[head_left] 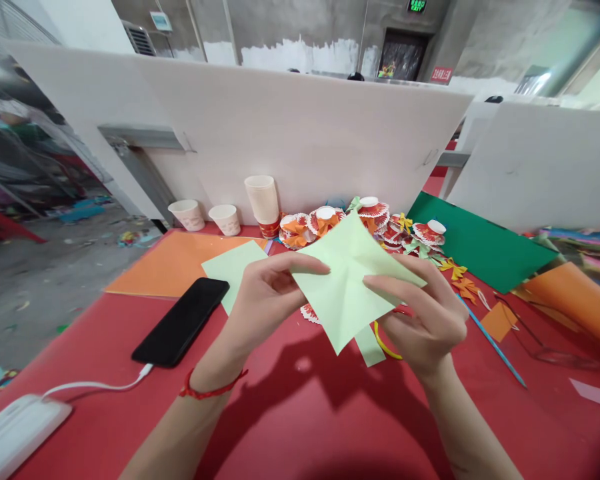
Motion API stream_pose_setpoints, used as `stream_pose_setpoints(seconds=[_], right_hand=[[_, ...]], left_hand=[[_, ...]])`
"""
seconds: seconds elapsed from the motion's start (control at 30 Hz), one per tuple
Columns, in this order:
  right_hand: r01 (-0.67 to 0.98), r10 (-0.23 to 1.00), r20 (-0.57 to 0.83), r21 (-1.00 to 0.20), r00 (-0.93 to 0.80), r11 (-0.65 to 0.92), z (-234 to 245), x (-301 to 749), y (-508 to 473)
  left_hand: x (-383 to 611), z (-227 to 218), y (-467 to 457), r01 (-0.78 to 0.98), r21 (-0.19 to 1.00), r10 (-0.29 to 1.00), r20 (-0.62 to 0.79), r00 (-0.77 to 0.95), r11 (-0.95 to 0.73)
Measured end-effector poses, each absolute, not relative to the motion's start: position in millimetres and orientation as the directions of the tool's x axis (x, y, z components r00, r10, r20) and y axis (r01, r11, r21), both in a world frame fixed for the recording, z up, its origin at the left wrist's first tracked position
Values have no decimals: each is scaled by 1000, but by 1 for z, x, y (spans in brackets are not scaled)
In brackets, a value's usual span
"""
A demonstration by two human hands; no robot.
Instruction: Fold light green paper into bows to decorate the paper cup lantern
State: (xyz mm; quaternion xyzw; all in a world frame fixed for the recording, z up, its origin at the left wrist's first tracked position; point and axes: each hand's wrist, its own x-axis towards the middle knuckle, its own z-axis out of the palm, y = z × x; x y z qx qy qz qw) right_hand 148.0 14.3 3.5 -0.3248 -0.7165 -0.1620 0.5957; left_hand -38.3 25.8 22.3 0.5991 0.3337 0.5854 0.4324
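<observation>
A square sheet of pale green paper (347,287), creased across its middle, is held up above the red table (290,427). My left hand (267,303) pinches its left corner with the fingers on the near face. On the opposite side, my right hand (425,310) grips the right corner, fingertips near the centre crease. Below the sheet lie a pale green paper strip (370,345) and a yellow curved handle (386,343), both partly hidden. Another pale green sheet (237,267) lies flat behind my left hand.
To the left are a black phone (183,323), a white power bank (23,430) and orange paper (165,263). Paper cups (263,199) and red-white cup crafts (325,217) line the white partition (280,127). Rightward lie a blue pencil (497,347), eyeglasses (545,350) and green card (485,243).
</observation>
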Motion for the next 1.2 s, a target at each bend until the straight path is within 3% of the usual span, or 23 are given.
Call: stream_pose_setpoints(seconds=[0.1, 0.27, 0.37, 0.67, 0.77, 0.87, 1.0, 1.1, 1.2], right_hand=[[635, 371, 921, -219, -116, 741, 13, 150, 13], [436, 586, 800, -485, -129, 758, 24, 157, 10], [324, 656, 749, -601, -90, 731, 25, 159, 9], [109, 890, 454, -888, 43, 447, 25, 151, 11], [102, 905, 410, -911, 110, 400, 21, 147, 13], [131, 876, 467, -882, 122, 452, 18, 146, 14], [174, 863, 504, -852, 21, 493, 19, 150, 13], [68, 852, 522, -849, -46, 524, 22, 153, 11], [13, 852, 523, -852, 22, 523, 23, 153, 8]], left_hand=[[-45, 25, 27, -93, 912, 912, 405, 65, -398], [-52, 28, 27, -47, 929, 925, 370, 89, -367], [-52, 27, 26, -6, 933, 931, 359, 63, -360], [-43, 20, 21, -33, 945, 944, 323, -71, -325], [-38, 17, 19, -108, 921, 922, 358, -150, -375], [-34, 16, 16, 17, 891, 876, 450, -173, -454], [-31, 19, 12, 116, 851, 852, 521, -60, -512], [-29, 21, 8, 127, 867, 875, 484, 19, -483], [-28, 22, 6, 132, 864, 873, 484, 49, -486]])
